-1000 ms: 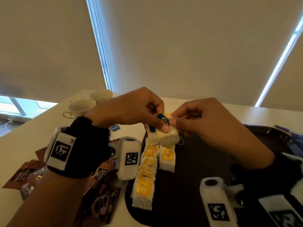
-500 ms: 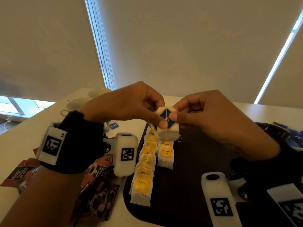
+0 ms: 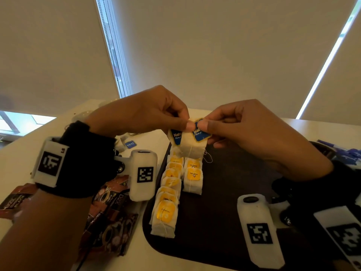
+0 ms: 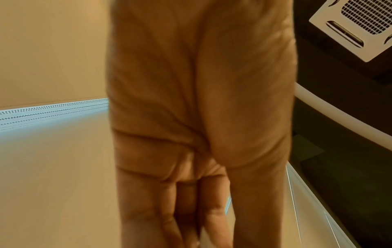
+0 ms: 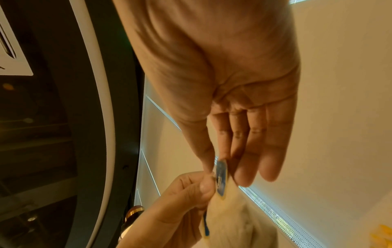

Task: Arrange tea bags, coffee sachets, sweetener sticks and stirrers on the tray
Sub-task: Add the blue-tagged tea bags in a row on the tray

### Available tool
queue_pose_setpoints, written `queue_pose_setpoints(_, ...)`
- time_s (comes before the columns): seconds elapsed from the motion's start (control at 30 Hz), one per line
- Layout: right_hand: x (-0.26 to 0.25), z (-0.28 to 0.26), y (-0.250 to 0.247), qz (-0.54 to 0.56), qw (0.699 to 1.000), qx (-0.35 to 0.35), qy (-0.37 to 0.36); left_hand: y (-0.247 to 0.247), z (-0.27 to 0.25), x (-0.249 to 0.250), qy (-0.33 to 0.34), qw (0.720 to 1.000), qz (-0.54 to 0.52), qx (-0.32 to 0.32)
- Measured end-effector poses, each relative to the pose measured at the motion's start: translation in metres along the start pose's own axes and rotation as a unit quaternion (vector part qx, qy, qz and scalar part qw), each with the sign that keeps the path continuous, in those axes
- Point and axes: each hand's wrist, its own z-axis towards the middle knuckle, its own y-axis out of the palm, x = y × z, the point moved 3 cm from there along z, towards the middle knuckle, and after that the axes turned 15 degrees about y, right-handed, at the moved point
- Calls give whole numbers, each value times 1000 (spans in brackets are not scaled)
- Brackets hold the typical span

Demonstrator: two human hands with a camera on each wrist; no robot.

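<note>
Tea bags [image 3: 192, 148]: soft matt filter paper w/ thin thread; blue tags [image 3: 201, 133] glossy card. Tray [image 3: 224, 192]: dark, matt, smooth. Table [image 3: 17, 153]: pale, smooth, low sheen. Coffee sachets [image 3: 109, 222]: shiny brown foil/plastic film. Wrist pods [image 3: 143, 174]: white, slightly rough matt shell; straps [image 3: 86, 159] black cloth.

An office or meeting room, by the look of it — pale roller blinds [image 3: 214, 45] fill the whole wall from 10 to 2 o'clock, with beaded pull-chains [image 3: 115, 55] hanging in the bright gap at 11. A perforated white ceiling vent [image 4: 364, 25] shows in the left wrist view. The long cream table [image 3: 17, 153] carries a hospitality set-up: white cups [image 3: 82, 115] at 10 o'clock, a dark tray [image 3: 224, 212] of tea bags [image 3: 165, 212] at 6 — coffee sachets [image 3: 109, 222] at 8.
</note>
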Motion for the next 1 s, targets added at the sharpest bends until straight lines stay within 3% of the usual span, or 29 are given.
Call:
queue_pose_setpoints(0.27, 1, 1, -3, -39, 998, 38, -22, -2, -2, 1, 10, 1000, -29, -4)
queue_pose_setpoints(0.47, 7, -7, -5, -100, 995, 25, 19, -11, -7, -6, 11, 1000, 23, -2)
queue_pose_setpoints(0.7, 29, 0, 22, -209, 959, -99, 164, -16, -12, 1, 26, 999, 36, 9)
queue_pose_setpoints(0.8, 33, -3, 26, -199, 940, -167, 222, -21, -17, 4, 35, 999, 36, 12)
queue_pose_setpoints(1.0, 40, 6, 36, -191, 923, -174, 286, -25, -19, 6, 39, 998, 38, 13)
